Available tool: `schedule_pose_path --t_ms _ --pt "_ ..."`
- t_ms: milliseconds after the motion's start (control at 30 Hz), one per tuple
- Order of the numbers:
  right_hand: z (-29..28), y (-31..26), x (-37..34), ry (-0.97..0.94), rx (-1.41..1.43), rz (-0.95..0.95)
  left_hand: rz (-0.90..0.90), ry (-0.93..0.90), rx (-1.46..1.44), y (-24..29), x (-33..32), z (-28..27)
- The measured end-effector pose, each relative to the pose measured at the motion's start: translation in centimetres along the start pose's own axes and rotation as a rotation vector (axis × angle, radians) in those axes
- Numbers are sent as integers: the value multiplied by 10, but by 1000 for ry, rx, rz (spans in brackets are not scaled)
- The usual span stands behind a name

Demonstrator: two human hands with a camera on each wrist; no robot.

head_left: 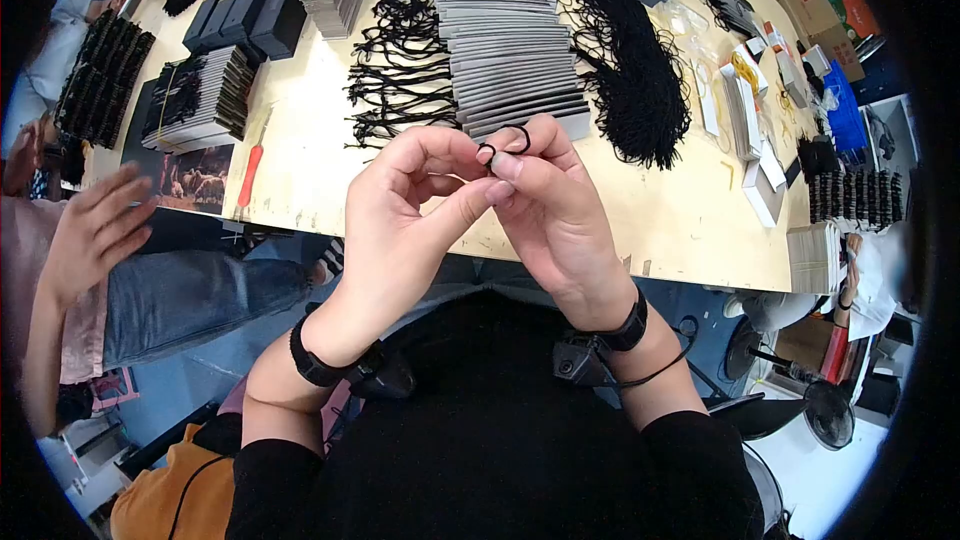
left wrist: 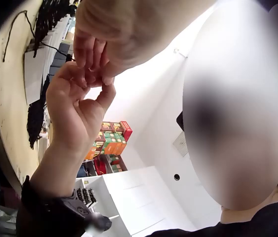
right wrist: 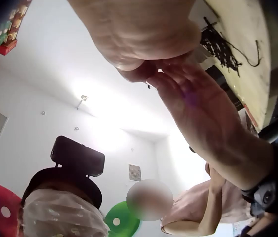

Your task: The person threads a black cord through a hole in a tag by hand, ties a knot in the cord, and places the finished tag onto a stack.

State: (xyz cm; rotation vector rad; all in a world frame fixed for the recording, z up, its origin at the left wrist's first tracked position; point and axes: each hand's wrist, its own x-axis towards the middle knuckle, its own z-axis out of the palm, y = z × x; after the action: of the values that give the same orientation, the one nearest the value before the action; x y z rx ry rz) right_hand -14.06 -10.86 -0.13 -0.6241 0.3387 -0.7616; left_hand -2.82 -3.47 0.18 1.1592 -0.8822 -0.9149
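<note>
Both hands meet above the table's near edge in the head view, pinching a thin black cord [head_left: 519, 139] bent into small loops. The left hand [head_left: 405, 210] has its thumb and forefinger at the cord's left part. Thumb and forefinger of the right hand [head_left: 560, 205] grip it on the right. In the left wrist view, the left hand [left wrist: 124, 34] is above the right hand [left wrist: 74, 111], their fingertips close together. The right wrist view shows the right hand [right wrist: 144, 39] over the left hand [right wrist: 203, 108]; the cord between them is mostly hidden there.
Beyond the hands, a long row of grey-edged pieces [head_left: 510, 35] lies on the table [head_left: 300, 180], between black cords [head_left: 395, 50] and a black cord pile [head_left: 640, 80]. A red-handled tool [head_left: 250, 175] lies left. Another person's hand [head_left: 100, 230] is at the far left.
</note>
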Motion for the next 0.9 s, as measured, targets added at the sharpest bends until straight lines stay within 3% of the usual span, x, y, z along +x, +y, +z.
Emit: schedule_pose_path --t_ms 167,267,433,567,633,767,867,900 --pt "-8 -1 1 -26 50 46 -19 -67 75 3 5 -2" --pt "-13 -2 3 -95 72 50 36 -55 264 5 7 -2" --pt "-10 -3 1 -127 65 -3 283 4 371 0 10 4" --pt "-17 -11 3 -118 -2 -127 238 -42 251 4 9 5" --pt "-15 -15 2 -139 11 -119 132 -68 39 5 9 10" --pt "-9 -11 -3 -103 -88 -143 61 -31 14 4 9 15" --pt "-10 -11 -5 -45 -98 -129 243 65 407 7 7 18" --pt "-12 -9 -5 -35 -56 -119 243 62 408 7 7 19"
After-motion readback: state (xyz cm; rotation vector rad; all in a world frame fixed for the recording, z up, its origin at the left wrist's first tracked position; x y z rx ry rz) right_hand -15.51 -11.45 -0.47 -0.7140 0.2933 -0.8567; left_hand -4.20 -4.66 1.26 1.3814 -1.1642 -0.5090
